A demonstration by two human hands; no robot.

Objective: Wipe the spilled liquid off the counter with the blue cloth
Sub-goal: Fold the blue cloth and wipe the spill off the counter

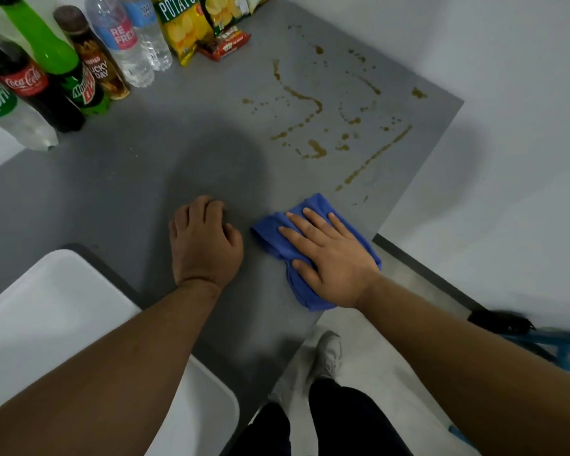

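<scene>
A crumpled blue cloth [270, 233] lies on the grey counter [119, 179] near its front right edge. My right hand [329, 258] presses flat on the cloth with straight, spread fingers. My left hand [204, 241] rests on the bare counter just left of the cloth, its fingers curled under and holding nothing. Brown spilled liquid [313, 103] lies in streaks and drops across the far right part of the counter, beyond the cloth; a long streak [375, 156] runs along the right edge.
Several drink bottles [63, 70] stand at the far left, with two water bottles [132, 41]. Potato chip bags [185, 31] and a red snack pack [226, 44] lie at the back. A white table [53, 317] adjoins at the near left. White walls surround.
</scene>
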